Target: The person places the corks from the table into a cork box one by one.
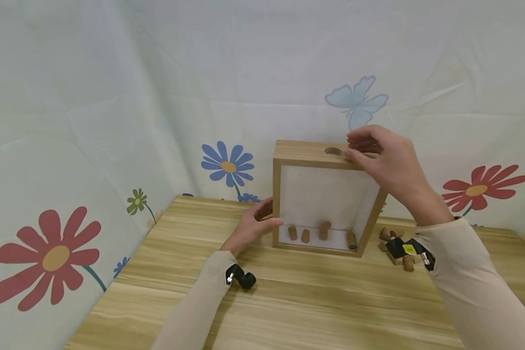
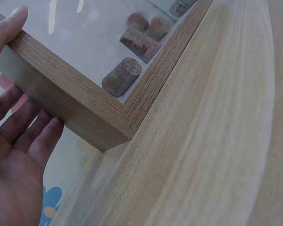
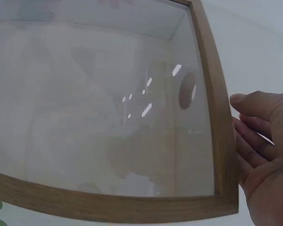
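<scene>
A wooden shadow box [image 1: 277, 204] with a clear front stands upright on the table, a round hole [image 1: 333, 151] in its top. Several corks [image 1: 305, 236] lie inside along the bottom; two of them show near the corner [image 2: 121, 77] in the left wrist view. My left hand [image 1: 250, 224] grips the box's left side, its thumb on the front frame and the fingers along the side. At the top, just right of the hole, my right hand [image 1: 387, 158] has its fingers loosely bent. No cork shows in it, and the right wrist view [image 3: 266, 141] leaves its contact with the frame unclear.
A small pile of corks [image 1: 408, 263] lies on the wooden table [image 1: 332, 301], right of the box and partly behind the right wrist camera. Behind the table hangs a pale cloth [image 1: 262, 73] printed with flowers and a butterfly.
</scene>
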{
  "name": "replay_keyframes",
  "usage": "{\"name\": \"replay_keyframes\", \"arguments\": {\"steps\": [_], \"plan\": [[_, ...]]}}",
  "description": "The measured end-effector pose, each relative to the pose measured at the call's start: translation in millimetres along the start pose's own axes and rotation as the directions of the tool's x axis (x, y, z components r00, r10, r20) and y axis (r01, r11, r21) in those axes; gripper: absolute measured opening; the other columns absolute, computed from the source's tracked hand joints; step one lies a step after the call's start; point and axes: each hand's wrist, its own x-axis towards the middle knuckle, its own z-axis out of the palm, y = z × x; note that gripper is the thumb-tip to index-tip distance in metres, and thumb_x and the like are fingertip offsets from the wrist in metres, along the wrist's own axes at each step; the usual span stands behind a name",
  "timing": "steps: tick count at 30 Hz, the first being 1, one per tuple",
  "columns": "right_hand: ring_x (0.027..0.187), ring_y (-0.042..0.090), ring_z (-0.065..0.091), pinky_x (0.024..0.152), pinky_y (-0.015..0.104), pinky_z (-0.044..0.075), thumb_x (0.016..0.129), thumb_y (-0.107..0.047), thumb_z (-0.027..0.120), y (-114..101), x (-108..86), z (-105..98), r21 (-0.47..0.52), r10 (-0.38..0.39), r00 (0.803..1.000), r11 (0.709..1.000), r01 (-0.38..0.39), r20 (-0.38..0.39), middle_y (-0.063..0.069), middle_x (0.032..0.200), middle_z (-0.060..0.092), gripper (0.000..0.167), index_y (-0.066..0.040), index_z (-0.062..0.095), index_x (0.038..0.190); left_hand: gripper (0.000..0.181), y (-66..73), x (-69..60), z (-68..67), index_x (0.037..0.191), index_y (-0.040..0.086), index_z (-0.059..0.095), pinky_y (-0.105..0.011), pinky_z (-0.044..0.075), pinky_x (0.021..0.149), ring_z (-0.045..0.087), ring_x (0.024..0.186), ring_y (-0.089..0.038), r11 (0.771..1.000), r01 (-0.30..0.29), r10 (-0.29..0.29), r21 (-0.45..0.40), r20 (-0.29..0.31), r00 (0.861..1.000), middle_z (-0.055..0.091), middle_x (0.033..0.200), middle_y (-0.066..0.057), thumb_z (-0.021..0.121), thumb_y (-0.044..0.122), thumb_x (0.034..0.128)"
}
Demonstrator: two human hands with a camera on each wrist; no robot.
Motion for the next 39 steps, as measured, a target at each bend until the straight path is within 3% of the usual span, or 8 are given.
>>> {"name": "replay_keyframes", "arguments": {"steps": [4, 10, 16, 20, 28, 39], "plan": [[0.095, -0.016, 0.06, 0.087, 0.005, 0.048, 0.093, 0.0, 0.082, 0, -8.1, -12, -0.002, 0.019, 0.998, 1.0, -0.019, -0.057, 0.016, 0.115, 0.075, 0.035, 0.001, 0.071, 0.125, 0.082, 0.6, -0.5, 0.1, 0.16, 0.005, 0.045, -0.038, 0.048, 0.113, 0.055, 0.139, -0.031, 1.0, -0.003, 0.003, 0.0, 0.005, 1.0, 0.057, 0.151, -0.016, 0.086, 0.026, 0.0924], [0.097, -0.016, 0.062, 0.089, 0.006, 0.048, 0.094, -0.002, 0.081, 2, -24.2, -28, -0.004, 0.091, 0.986, 0.996, -0.092, -0.14, 0.013, 0.115, 0.075, 0.034, -0.001, 0.072, 0.126, 0.083, 0.7, -0.6, -0.3, 0.16, 0.005, 0.046, -0.039, 0.048, 0.112, 0.056, 0.138, -0.031, 1.0, 0.002, -0.002, 0.001, 0.001, 1.0, 0.058, 0.15, -0.016, 0.086, 0.029, 0.0923], [0.1, -0.01, 0.066, 0.089, 0.006, 0.049, 0.094, -0.001, 0.081, 16, -44.2, -40, 0.055, 0.178, 0.963, 0.984, -0.171, -0.204, -0.015, 0.11, 0.073, 0.034, -0.001, 0.072, 0.126, 0.083, 1.4, -0.8, 0.2, 0.16, 0.005, 0.046, -0.039, 0.048, 0.112, 0.056, 0.138, -0.03, 1.0, 0.006, -0.006, 0.001, 0.001, 1.0, 0.058, 0.15, -0.015, 0.087, 0.029, 0.092], [0.099, -0.008, 0.067, 0.087, 0.006, 0.049, 0.093, 0.002, 0.08, 29, -58.4, -46, 0.103, 0.225, 0.946, 0.973, -0.206, -0.233, -0.02, 0.11, 0.071, 0.033, 0.001, 0.072, 0.126, 0.084, 1.7, -0.2, 0.5, 0.16, 0.005, 0.046, -0.039, 0.049, 0.112, 0.056, 0.138, -0.03, 1.0, 0.004, -0.004, -0.002, 0.001, 1.0, 0.059, 0.15, -0.015, 0.087, 0.031, 0.0913], [0.094, -0.015, 0.064, 0.081, 0.003, 0.048, 0.098, -0.011, 0.079, 61, -92.5, -45, 0.068, 0.344, 0.917, 0.939, -0.338, -0.2, -0.031, 0.105, 0.066, 0.035, 0.002, 0.07, 0.129, 0.082, 1.0, 0.0, 0.7, 0.16, 0.005, 0.046, -0.039, 0.049, 0.112, 0.056, 0.138, -0.03, 1.0, 0.015, -0.015, 0.003, -0.005, 1.0, 0.058, 0.15, -0.015, 0.087, 0.026, 0.0922], [0.09, -0.017, 0.059, 0.072, 0.004, 0.048, 0.103, -0.027, 0.074, 103, -131.0, -40, 0.035, 0.493, 0.865, 0.87, -0.492, -0.096, -0.035, 0.097, 0.062, 0.042, 0.002, 0.066, 0.132, 0.078, 1.3, 0.4, 0.0, 0.16, 0.008, 0.046, -0.042, 0.047, 0.113, 0.055, 0.139, -0.029, 1.0, 0.003, -0.003, 0.005, 0.008, 1.0, 0.059, 0.149, -0.014, 0.084, 0.023, 0.0941]]}}
